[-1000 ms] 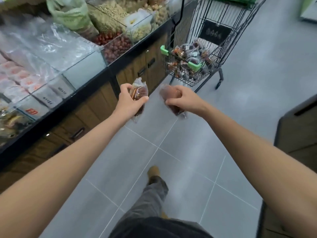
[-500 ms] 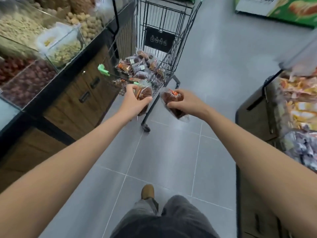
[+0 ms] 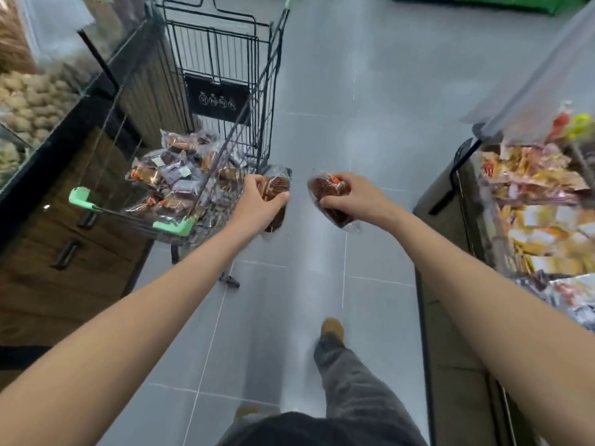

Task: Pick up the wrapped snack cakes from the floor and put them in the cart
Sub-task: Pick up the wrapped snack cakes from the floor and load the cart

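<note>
Left hand [image 3: 254, 201] and right hand [image 3: 349, 196] each grip 1 wrapped snack cake [image 3: 273, 191] beside the cart [image 3: 222, 59]; light, soft, slippery wrappers, best held around the middle.

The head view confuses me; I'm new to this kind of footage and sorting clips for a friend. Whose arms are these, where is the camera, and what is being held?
There is no machine here. A person wears a wide-angle camera on the head, looking forward and down, so the two bare arms reaching out are their own, with a leg and shoe below.

The left hand grips one wrapped cake, and the right hand grips another cake. Both are held in the air beside the cart, not yet in it.

The cart stands on the grey tiled floor to the left, and already holds a pile of similar wrapped cakes. Shop bins of loose snacks line both sides of the aisle. No cakes show on the floor in this picture.
</note>
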### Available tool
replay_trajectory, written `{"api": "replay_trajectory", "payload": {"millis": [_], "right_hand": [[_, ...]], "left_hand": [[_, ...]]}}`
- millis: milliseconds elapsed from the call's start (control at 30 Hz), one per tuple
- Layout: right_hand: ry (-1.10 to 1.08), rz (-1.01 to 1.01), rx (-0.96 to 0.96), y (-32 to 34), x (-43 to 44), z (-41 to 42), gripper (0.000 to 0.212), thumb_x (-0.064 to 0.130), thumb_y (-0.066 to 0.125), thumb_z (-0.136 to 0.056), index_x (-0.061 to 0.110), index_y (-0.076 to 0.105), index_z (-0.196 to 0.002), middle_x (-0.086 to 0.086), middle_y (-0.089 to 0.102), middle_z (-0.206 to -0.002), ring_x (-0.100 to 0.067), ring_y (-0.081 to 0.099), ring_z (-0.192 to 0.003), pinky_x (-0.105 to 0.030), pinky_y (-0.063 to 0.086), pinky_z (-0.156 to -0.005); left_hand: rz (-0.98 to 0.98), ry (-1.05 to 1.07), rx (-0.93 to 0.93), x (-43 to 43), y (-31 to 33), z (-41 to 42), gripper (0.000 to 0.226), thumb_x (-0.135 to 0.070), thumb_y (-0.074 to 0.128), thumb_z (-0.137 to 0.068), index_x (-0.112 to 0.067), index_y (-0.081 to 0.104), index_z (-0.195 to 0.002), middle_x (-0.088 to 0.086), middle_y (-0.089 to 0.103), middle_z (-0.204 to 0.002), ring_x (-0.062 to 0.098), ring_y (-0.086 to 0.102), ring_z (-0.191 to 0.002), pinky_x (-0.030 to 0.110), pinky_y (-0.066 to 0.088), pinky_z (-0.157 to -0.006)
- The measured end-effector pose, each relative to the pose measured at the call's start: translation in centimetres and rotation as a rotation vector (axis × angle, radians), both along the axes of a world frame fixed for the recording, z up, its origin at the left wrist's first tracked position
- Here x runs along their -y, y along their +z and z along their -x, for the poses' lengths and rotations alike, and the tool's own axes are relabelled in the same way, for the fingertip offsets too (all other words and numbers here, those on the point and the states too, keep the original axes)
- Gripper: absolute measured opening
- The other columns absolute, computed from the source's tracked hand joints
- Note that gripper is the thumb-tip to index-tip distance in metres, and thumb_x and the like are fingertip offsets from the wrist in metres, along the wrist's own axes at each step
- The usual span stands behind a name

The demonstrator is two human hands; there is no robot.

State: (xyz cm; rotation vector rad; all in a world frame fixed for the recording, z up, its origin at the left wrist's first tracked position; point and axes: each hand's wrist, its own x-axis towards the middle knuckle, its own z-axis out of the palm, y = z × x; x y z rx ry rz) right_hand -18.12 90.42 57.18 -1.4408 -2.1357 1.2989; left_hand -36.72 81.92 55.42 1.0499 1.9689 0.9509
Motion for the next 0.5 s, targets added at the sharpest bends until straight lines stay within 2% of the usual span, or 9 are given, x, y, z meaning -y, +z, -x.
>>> {"api": "replay_trajectory", "payload": {"millis": [100,167,267,367,433,500], "right_hand": [[0.045,0.02,0.013,-0.1,-6.0,-1.4,0.027,0.031,0.071,-0.075,0.029,0.058,-0.098,0.016,0.059,-0.083,0.002,0.055,-0.075,-0.011,0.039,-0.058],[0.075,0.028,0.029,0.0,-9.4,-1.8,0.024,0.031,0.071,-0.075,0.031,0.057,-0.095,0.014,0.059,-0.087,0.001,0.056,-0.077,-0.016,0.04,-0.063],[0.127,0.04,0.019,0.4,-13.6,-1.4,0.018,0.026,0.07,-0.076,0.031,0.058,-0.088,0.015,0.06,-0.081,0.002,0.057,-0.072,-0.013,0.043,-0.061],[0.173,0.044,-0.008,0.5,-16.5,0.1,0.018,0.021,0.07,-0.077,0.032,0.056,-0.079,0.017,0.059,-0.074,0.01,0.054,-0.06,-0.002,0.038,-0.052],[0.201,0.049,-0.008,0.4,-18.0,1.7,0.019,0.022,0.07,-0.077,0.033,0.056,-0.084,0.017,0.059,-0.077,0.008,0.054,-0.066,-0.005,0.04,-0.056],[0.26,0.058,0.003,-0.1,-19.4,3.8,0.019,0.023,0.07,-0.077,0.03,0.057,-0.09,0.014,0.06,-0.079,0.002,0.055,-0.071,-0.008,0.042,-0.059]], "left_hand": [[0.012,0.054,0.064,-5.4,-0.4,-2.7,0.047,-0.033,0.065,-0.086,-0.018,0.036,-0.119,-0.004,0.049,-0.102,0.013,0.049,-0.091,0.025,0.037,-0.078],[0.018,0.083,0.096,-8.3,-0.6,-4.1,0.039,-0.032,0.065,-0.086,-0.022,0.035,-0.11,-0.009,0.05,-0.093,0.01,0.05,-0.085,0.025,0.036,-0.076],[0.02,0.128,0.129,-11.4,-0.7,-4.8,0.037,-0.03,0.065,-0.086,-0.021,0.036,-0.108,-0.011,0.05,-0.088,0.009,0.051,-0.081,0.03,0.043,-0.078],[0.075,0.141,0.159,-12.9,-0.9,-3.7,0.04,-0.031,0.066,-0.085,-0.018,0.039,-0.112,0.0,0.058,-0.099,0.019,0.059,-0.09,0.04,0.05,-0.086],[0.112,0.155,0.155,-13.8,-1.1,-2.2,0.043,-0.035,0.066,-0.084,-0.018,0.04,-0.114,0.006,0.059,-0.108,0.026,0.06,-0.098,0.044,0.049,-0.089],[0.104,0.196,0.159,-14.4,-1.4,-0.2,0.042,-0.033,0.067,-0.084,-0.018,0.039,-0.112,0.006,0.058,-0.106,0.026,0.059,-0.099,0.042,0.048,-0.087]]}}
